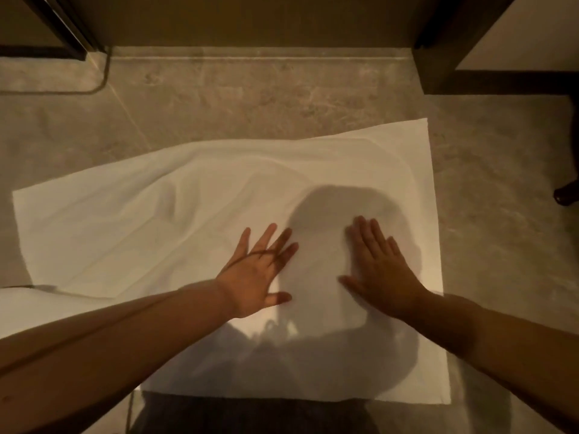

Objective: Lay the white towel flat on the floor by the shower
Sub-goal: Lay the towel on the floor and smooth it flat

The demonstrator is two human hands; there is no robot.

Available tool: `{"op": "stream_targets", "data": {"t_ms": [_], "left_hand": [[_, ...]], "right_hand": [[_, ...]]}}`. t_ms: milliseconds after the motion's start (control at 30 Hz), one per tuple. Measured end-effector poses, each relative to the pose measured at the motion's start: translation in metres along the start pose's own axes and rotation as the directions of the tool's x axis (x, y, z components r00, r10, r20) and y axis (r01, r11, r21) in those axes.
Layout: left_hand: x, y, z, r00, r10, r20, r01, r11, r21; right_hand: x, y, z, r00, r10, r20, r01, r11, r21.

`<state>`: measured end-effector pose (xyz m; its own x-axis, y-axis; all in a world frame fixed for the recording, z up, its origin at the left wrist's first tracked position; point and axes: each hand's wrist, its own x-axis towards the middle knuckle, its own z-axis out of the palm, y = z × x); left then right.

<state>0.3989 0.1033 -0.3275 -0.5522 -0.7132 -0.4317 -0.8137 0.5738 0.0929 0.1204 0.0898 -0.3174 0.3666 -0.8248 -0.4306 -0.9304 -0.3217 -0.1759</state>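
The white towel point(194, 227) lies spread on the stone floor point(250, 98), its far edge near the shower threshold, creases rumpling its left half. The left hand point(255, 277) and right hand point(380, 270) press on it, palms down, fingers straight and spread, pinching nothing. This looks like the smoothing step; next, sweep outward toward the left corners.
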Motion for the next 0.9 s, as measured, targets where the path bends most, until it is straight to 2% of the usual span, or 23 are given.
{"op": "stream_targets", "data": {"t_ms": [233, 367, 467, 567, 633, 733, 900], "left_hand": [[0.000, 0.008, -0.001, 0.999, -0.037, 0.024, 0.032, 0.983, 0.179], [0.003, 0.007, -0.001, 0.999, -0.042, 0.018, 0.037, 0.979, 0.200], [0.002, 0.006, -0.002, 0.999, -0.033, 0.015, 0.029, 0.982, 0.187], [0.000, 0.002, -0.010, 0.997, -0.023, -0.078, 0.036, 0.985, 0.171], [0.001, -0.008, -0.014, 0.990, -0.081, -0.116, 0.097, 0.985, 0.142], [0.007, -0.033, -0.023, 0.951, -0.274, -0.142, 0.285, 0.956, 0.065], [0.013, -0.075, -0.044, 0.881, -0.467, -0.076, 0.469, 0.883, 0.021]], "right_hand": [[-0.048, 0.037, 0.012, 0.993, 0.078, 0.088, -0.074, 0.996, -0.049], [-0.062, 0.066, 0.004, 0.982, 0.084, 0.168, -0.035, 0.961, -0.274], [-0.073, 0.081, -0.006, 0.973, 0.113, 0.203, -0.070, 0.976, -0.208], [-0.073, 0.077, -0.011, 0.980, 0.108, 0.167, -0.074, 0.977, -0.201], [-0.059, 0.064, -0.015, 0.994, 0.058, 0.095, -0.042, 0.985, -0.167], [-0.022, 0.037, -0.030, 1.000, -0.018, 0.020, 0.020, 0.996, -0.088], [0.056, -0.002, -0.061, 0.996, -0.042, -0.081, 0.039, 0.998, -0.045]]}}
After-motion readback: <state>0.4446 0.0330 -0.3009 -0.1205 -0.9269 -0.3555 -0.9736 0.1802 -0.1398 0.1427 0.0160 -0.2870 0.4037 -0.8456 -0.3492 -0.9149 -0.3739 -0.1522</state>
